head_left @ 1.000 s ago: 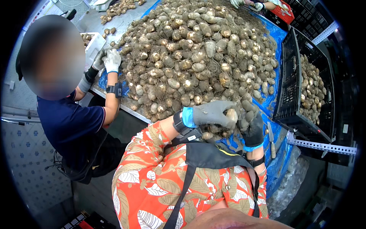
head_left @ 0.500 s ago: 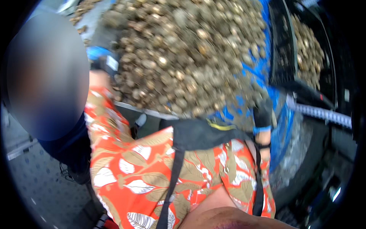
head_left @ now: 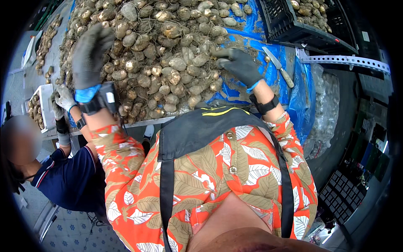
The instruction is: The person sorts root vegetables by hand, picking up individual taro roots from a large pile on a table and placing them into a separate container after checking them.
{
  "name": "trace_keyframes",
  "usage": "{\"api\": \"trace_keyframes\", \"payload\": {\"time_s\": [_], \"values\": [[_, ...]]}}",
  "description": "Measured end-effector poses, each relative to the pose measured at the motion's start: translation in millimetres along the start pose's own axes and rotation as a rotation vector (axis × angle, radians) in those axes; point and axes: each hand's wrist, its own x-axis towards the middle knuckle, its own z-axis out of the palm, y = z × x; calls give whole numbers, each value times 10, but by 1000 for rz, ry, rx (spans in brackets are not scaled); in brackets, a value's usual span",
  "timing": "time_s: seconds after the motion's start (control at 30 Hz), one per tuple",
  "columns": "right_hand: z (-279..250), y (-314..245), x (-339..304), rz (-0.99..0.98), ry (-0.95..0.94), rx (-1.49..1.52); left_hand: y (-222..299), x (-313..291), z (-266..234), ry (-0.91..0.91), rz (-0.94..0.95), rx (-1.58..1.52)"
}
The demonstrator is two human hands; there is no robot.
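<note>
A large heap of small, soil-covered taro-like tubers (head_left: 176, 64) with stringy roots covers the table in front of me. My left hand (head_left: 91, 59), in a dirty grey glove with a blue band at the wrist, is over the left part of the heap. Its fingers are stretched out, and no tuber shows in it. At the heap's right edge is my right hand (head_left: 241, 67), in a dark grey glove. Thumb and fingers are apart, pointing left toward the tubers, with nothing visible between them. A knife (head_left: 279, 67) lies to its right on the blue sheet (head_left: 252, 40).
Black crates (head_left: 279, 25) with tubers stand at the far right, above a white perforated metal bar (head_left: 348, 61). A co-worker's gloved hands (head_left: 63, 100) are at left, beside a white box (head_left: 45, 94) of tubers. Clear plastic bags (head_left: 327, 107) hang right of the table.
My right hand has moved left, away from the sheet's right side toward the heap. My left hand now shows over the heap's left part. The view has shifted, and the knife shows clearly.
</note>
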Motion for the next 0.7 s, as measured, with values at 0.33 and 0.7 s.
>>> {"api": "trace_keyframes", "payload": {"time_s": [0.33, 0.7], "values": [[166, -182, 181, -185, 85, -163, -444, -611, 1275, -247, -286, 276], [221, 35, -143, -499, 350, -336, -513, -651, 1763, -565, 181, 507]]}}
